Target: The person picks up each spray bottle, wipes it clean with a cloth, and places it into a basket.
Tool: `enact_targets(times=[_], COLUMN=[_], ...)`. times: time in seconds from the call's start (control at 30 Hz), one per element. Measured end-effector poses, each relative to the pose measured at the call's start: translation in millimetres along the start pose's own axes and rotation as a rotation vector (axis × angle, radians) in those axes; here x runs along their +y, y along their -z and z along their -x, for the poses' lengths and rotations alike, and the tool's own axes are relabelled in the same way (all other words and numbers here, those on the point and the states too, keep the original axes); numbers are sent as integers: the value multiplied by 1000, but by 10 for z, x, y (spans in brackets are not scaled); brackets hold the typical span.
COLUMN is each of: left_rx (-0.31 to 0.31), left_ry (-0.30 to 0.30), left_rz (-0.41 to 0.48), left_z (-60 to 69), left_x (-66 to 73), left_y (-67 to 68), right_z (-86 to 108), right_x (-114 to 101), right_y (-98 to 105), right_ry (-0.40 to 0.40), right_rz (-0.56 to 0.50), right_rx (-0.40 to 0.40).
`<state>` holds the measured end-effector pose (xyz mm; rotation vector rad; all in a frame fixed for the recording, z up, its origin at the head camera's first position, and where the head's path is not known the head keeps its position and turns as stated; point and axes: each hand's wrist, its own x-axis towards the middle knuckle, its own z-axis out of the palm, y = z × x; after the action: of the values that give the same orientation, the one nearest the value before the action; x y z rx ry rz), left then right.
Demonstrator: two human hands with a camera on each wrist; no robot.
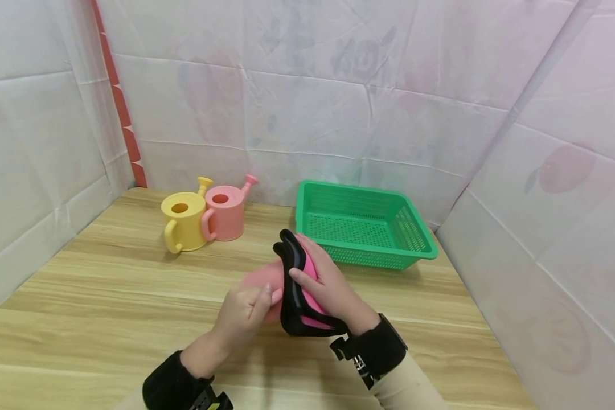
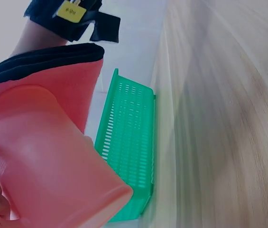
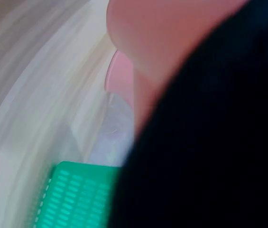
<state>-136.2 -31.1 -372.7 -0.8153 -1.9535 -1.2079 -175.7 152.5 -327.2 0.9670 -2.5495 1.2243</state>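
Observation:
Above the table, my left hand [image 1: 240,314] grips the handle of a salmon-pink watering can [image 1: 262,275], tilted on its side. My right hand [image 1: 332,287] holds a folded pink cloth [image 1: 293,312] with black edging, thumb on the near side, against the can's end. Most of the can's top and spout are hidden behind the cloth in the head view. In the left wrist view, the can body [image 2: 53,152] fills the lower left, with the cloth [image 2: 79,80] pressed close behind it. A dark blurred shape [image 3: 214,142] covers much of the right wrist view.
A yellow watering can [image 1: 184,236] and another pink watering can [image 1: 229,222] stand upright side by side at the back left. The green perforated basket [image 1: 374,259] sits at the back right. White sheeting [image 1: 307,114] walls the wooden table [image 1: 107,302].

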Motion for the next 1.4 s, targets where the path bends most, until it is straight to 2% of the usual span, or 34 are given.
enact_targets(times=[0.07, 0.17, 0.23, 0.33, 0.47, 0.57, 0.63, 0.8, 0.9, 1.0, 1.17, 1.3, 1.4], left_rx=[-3, 1, 10, 22, 28, 42, 57, 83, 91, 78, 47, 26, 18], left_ry=[-10, -19, -28, -32, -15, 16, 34, 62, 51, 38, 22, 3, -20], left_rz=[-5, -21, -38, -48, -38, -21, -11, 11, 19, 53, 71, 50, 34], left_z=[-1, -1, -7, -18, -20, -10, -6, -8, -12, -14, -27, -25, -16], left_x=[3, 1, 0, 0, -6, -20, -35, -81, -99, -101, -99, -101, -97], left_y=[-8, -16, -19, -21, -20, -11, -4, 2, 5, 22, 48, 65, 69], right_z=[1, 19, 40, 55, 68, 76, 83, 119, 145, 148, 110, 80, 58], right_x=[19, 7, -13, -40, -65, -99, -128, -205, -225, -221, -179, -125, -81], right_y=[4, -13, -32, -52, -69, -100, -138, -255, -297, -305, -267, -202, -141], right_ry=[-27, -52, -51, -18, 26, 71, 126, 297, 359, 365, 315, 240, 140], right_rz=[18, 110, 175, 191, 179, 224, 300, 492, 544, 510, 398, 268, 132], right_rx=[17, 61, 103, 149, 115, 68, 57, 94, 127, 148, 145, 103, 59])
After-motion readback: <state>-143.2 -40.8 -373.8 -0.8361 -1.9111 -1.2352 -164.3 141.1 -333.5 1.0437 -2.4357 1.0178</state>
